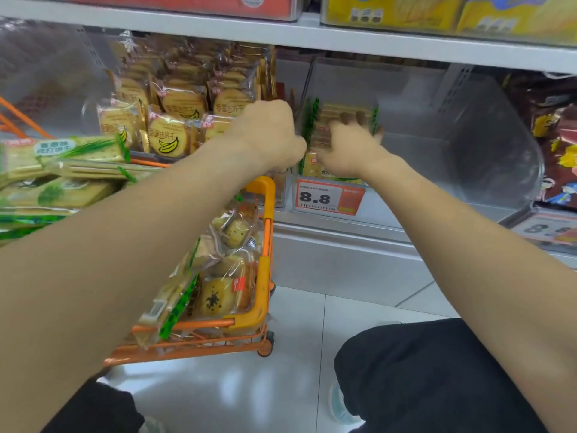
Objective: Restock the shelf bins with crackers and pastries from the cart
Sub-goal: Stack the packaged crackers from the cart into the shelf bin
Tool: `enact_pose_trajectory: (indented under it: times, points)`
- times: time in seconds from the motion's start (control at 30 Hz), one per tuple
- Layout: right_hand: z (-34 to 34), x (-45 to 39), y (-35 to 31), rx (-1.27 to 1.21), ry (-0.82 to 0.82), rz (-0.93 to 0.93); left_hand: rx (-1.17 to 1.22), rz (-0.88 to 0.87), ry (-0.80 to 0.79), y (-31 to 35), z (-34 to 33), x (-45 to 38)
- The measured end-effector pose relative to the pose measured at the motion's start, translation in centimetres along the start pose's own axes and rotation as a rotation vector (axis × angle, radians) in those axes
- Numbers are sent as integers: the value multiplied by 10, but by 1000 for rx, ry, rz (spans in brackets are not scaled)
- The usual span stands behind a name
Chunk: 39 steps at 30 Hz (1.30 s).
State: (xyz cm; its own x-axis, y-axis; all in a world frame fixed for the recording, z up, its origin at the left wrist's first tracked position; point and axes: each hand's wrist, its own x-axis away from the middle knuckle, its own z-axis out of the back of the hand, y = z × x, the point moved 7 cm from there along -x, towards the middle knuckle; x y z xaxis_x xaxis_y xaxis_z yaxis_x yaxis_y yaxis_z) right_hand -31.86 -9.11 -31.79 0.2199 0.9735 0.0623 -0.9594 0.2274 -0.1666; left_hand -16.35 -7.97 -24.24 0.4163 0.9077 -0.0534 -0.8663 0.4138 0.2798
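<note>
Green-edged cracker packs (331, 112) stand in a row inside a clear shelf bin (452, 126). My left hand (268, 132) is curled at the left end of that row, gripping the packs by their green edges. The spread fingers of my right hand (352, 145) reach into the bin and press on the packs from the right. More of the same crackers (62, 170) lie piled at the left. The orange cart (265, 245) below my left arm holds wrapped pastries (218, 295).
Banana biscuit packs (170, 135) fill the bin to the left. A price tag reading 8.8 (327, 198) hangs under the cracker bin. Dark snack bags (559, 145) sit at the right. A shelf board (312, 35) runs overhead. My knee (437, 370) is over the white floor tiles.
</note>
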Motion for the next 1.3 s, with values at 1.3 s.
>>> enact_pose_trajectory:
  times: [1.3]
  points:
    - [13,79,-129,-1092,17,213,120,-147,370,-128,62,144]
